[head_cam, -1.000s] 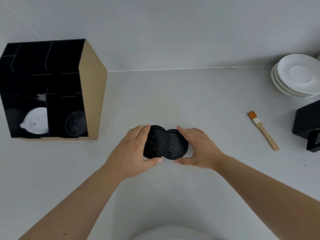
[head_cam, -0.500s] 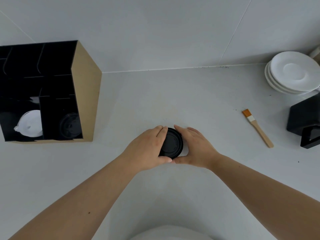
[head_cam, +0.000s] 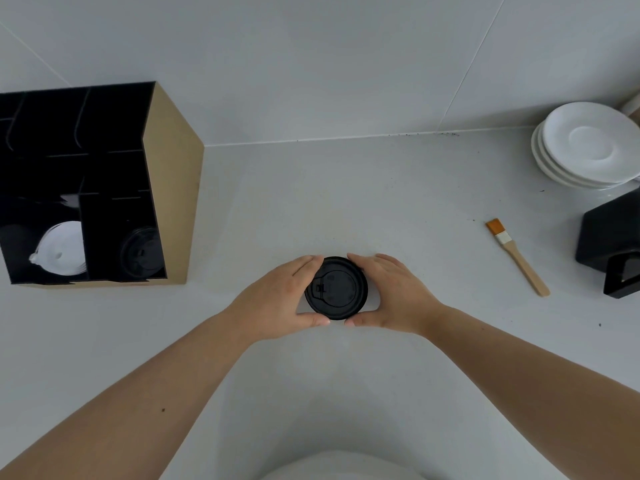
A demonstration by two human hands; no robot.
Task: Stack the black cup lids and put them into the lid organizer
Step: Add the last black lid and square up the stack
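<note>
Near the middle of the white counter [head_cam: 346,202], a little toward its front edge, a stack of black lids [head_cam: 336,288] sits between two bare hands. The left hand [head_cam: 277,303] cups the stack from the left, with fingers curled over the far rim and the thumb pressed at the near rim; the right hand [head_cam: 391,296] mirrors it on the right side, fingers at the far rim and thumb at the near one, so both hands grip the same stack. The top lid faces up and shows its round ridge and a small sip tab on its left part. How many lids are in the stack cannot be told from above. At the left edge of the counter, close to the back wall, stands the lid organizer [head_cam: 173,188], a black box with tan side panels and several compartments. Its lower left compartment holds white lids [head_cam: 64,249] and the lower right one holds more black lids [head_cam: 142,252]. Toward the right edge lies a small brush [head_cam: 517,258] with a wooden handle and orange bristles. A pile of white saucers [head_cam: 588,143] sits in the back right corner, with a black holder [head_cam: 609,244] just in front of it.
</note>
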